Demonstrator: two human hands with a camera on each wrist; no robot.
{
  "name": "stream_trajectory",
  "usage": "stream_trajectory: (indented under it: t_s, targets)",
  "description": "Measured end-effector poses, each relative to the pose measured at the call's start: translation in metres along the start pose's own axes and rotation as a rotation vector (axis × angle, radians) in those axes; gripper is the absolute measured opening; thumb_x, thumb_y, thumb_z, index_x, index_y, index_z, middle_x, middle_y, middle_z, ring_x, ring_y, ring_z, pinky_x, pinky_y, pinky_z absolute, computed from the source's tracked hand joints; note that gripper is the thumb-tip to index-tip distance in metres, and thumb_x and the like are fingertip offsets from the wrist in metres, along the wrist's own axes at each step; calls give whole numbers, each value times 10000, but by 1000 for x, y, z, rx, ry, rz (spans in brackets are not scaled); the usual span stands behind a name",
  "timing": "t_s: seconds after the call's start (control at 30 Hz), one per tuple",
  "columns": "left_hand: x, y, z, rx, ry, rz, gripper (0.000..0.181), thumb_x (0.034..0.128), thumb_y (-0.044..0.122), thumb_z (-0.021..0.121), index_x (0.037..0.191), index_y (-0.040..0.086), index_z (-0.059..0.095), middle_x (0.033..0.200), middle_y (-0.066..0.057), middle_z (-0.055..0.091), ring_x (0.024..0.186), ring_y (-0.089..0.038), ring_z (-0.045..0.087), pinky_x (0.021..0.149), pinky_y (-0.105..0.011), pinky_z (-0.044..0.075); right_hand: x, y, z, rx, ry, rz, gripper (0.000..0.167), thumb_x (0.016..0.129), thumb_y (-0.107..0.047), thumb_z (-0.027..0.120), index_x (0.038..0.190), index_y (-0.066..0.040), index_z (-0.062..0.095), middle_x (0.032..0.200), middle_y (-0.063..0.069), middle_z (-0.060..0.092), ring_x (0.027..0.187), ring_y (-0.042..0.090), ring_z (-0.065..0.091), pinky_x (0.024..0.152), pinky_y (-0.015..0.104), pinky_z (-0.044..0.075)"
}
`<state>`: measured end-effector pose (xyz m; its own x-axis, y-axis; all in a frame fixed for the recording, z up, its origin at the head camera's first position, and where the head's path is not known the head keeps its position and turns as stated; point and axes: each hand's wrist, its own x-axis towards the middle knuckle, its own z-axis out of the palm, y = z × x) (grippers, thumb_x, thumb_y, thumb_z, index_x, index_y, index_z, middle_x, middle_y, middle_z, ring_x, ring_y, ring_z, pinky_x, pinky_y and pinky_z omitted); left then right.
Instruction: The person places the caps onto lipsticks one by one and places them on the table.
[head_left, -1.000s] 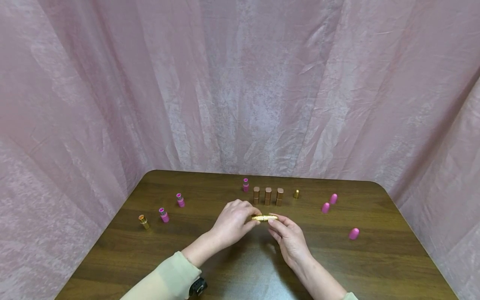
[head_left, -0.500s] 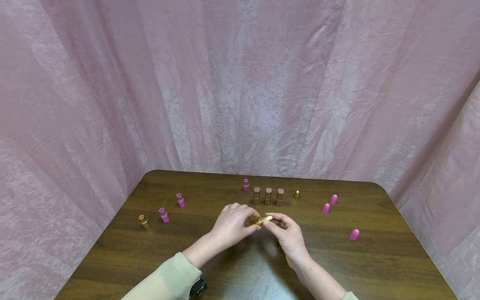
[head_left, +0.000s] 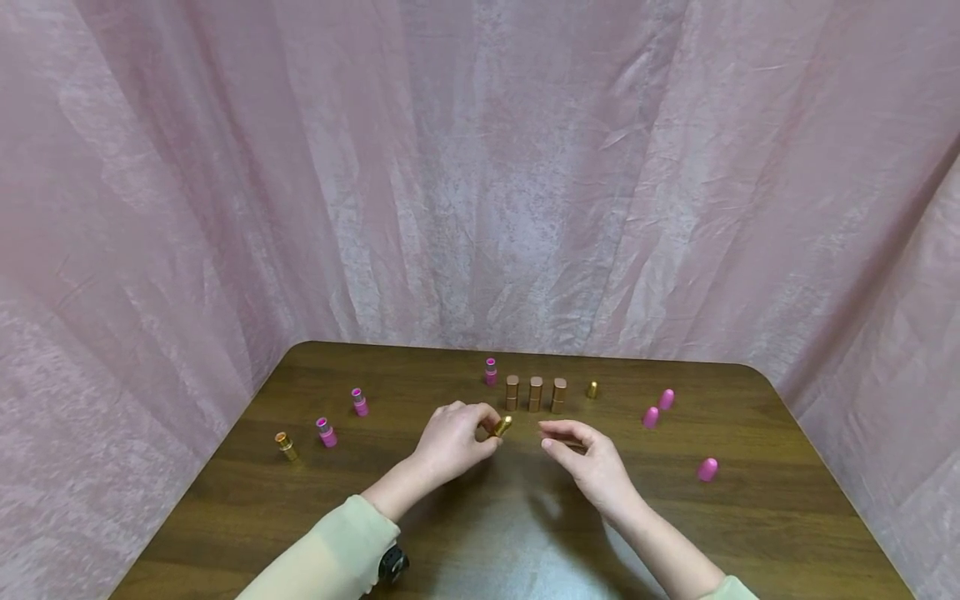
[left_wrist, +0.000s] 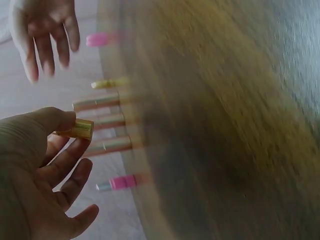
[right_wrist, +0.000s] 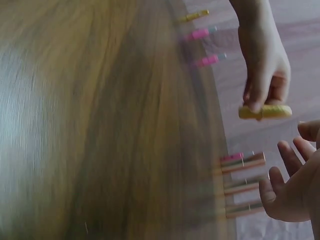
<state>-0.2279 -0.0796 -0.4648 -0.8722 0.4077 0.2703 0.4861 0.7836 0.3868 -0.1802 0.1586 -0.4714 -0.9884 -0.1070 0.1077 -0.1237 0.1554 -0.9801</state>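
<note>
A gold tube [head_left: 503, 426] is pinched between the thumb and fingers of my left hand [head_left: 455, 443], tilted above the table. The right wrist view shows the whole gold tube [right_wrist: 265, 111] with a rounded end pointing away from the left hand [right_wrist: 265, 65]. My right hand [head_left: 596, 471] is apart from it, to its right, with thumb and fingers spread and nothing between them. Behind the hands stand three copper tubes [head_left: 536, 394] in a row.
On the wooden table [head_left: 480, 542], an uncapped pink tube [head_left: 491, 372] stands behind. At left are two pink tubes [head_left: 326, 432] and a gold one [head_left: 286, 446]. A small gold cap [head_left: 592, 390] and three pink caps [head_left: 707, 470] stand at right. A curtain [head_left: 480, 167] hangs behind.
My right hand has let go of the gold tube and moved right. My left hand has shifted slightly left with the tube, whose rounded end now points up and right.
</note>
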Motion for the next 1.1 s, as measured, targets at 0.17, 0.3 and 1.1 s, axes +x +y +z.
stream_trajectory:
  t_s: [0.17, 0.3, 1.1]
  targets:
    - [7, -15, 1, -39, 7, -71, 168, 859, 284, 811, 983, 219, 717, 940, 81, 708, 916, -177, 624, 901, -470, 465, 0, 0, -22, -129, -7, -33, 291, 952, -164, 735, 1226, -69, 720, 1214, 134, 703, 1067, 205, 672, 908, 282, 522]
    - [14, -26, 1, -42, 18, -104, 168, 859, 289, 819, 978, 221, 723, 933, 74, 691, 896, -177, 617, 846, -458, 478, -1, 1, -40, -319, 15, -100, 275, 957, -217, 734, 1217, -129, 734, 1178, 33, 719, 1124, 221, 620, 958, 413, 519]
    - [60, -47, 34, -96, -18, -305, 232, 892, 278, 791, 1081, 160, 727, 960, 45, 700, 953, -237, 640, 880, -516, 469, -25, 27, -90, -779, 58, -340, 271, 916, -219, 783, 1183, -186, 748, 1217, 3, 693, 1241, 275, 555, 953, 515, 488]
